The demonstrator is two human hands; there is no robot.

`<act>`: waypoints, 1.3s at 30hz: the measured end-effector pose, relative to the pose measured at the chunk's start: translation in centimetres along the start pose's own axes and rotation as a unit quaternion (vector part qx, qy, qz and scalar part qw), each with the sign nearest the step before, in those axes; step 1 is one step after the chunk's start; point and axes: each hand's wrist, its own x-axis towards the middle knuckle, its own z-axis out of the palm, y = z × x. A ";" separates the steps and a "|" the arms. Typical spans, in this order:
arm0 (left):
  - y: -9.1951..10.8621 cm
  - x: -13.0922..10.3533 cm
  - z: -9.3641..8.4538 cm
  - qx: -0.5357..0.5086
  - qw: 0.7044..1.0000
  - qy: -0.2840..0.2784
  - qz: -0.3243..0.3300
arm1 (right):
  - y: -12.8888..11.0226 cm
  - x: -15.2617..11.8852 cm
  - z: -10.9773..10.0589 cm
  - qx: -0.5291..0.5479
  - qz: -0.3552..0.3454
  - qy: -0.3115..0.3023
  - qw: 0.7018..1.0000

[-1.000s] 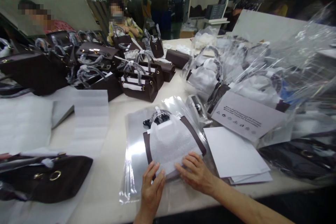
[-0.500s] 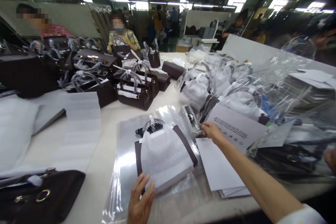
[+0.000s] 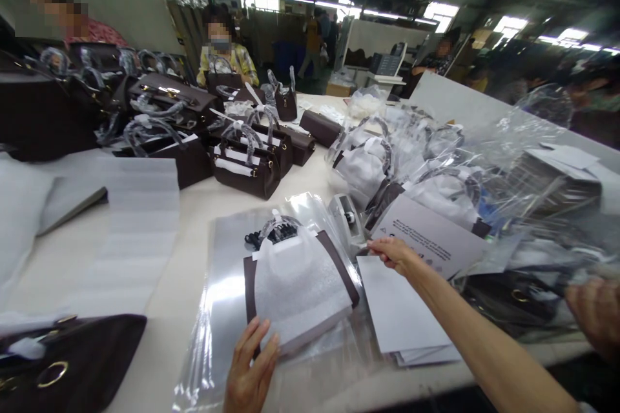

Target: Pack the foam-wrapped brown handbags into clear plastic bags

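Observation:
A small brown handbag (image 3: 334,264) wrapped in white foam lies flat inside a clear plastic bag (image 3: 223,297) on the table in front of me. My left hand (image 3: 249,371) rests flat on the bag's near corner, fingers spread, pressing it down. My right hand (image 3: 392,251) reaches out to the right of the bag. Its fingers pinch the top corner of the uppermost white sheet (image 3: 402,310) in a stack. A tape dispenser (image 3: 346,216) sits just beyond that hand.
Several brown handbags (image 3: 247,168) with wrapped handles stand at the back left. Bagged purses (image 3: 436,168) pile up on the right. White foam sheets (image 3: 135,232) lie left, a dark bag (image 3: 72,368) at the near left. Another person's hand (image 3: 595,316) shows at the right edge.
My right hand left the bag's near edge and moved up and right to the white sheets. My left hand stayed on the bag's corner. The camera tilted upward.

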 end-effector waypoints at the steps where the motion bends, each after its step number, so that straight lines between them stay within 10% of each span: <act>1: 0.0 -0.1 0.0 0.000 1.000 -0.002 -0.001 | 0.8 -0.3 0.0 0.010 0.002 0.004 1.000; 23: -0.2 0.1 0.1 0.016 0.999 -0.020 0.019 | 4.9 2.0 1.5 -0.007 -0.002 0.100 0.995; 28: 0.3 0.6 -0.3 0.016 1.000 -0.016 0.018 | 4.4 -2.1 1.3 0.029 -0.081 0.142 0.986; 35: 0.7 0.6 -0.3 0.007 1.000 0.001 0.010 | 6.3 -14.5 11.2 0.104 -0.065 -0.166 0.978; 39: 0.3 0.3 -0.2 0.016 1.000 0.005 0.020 | 7.2 -15.8 17.0 0.091 -0.044 -0.204 0.974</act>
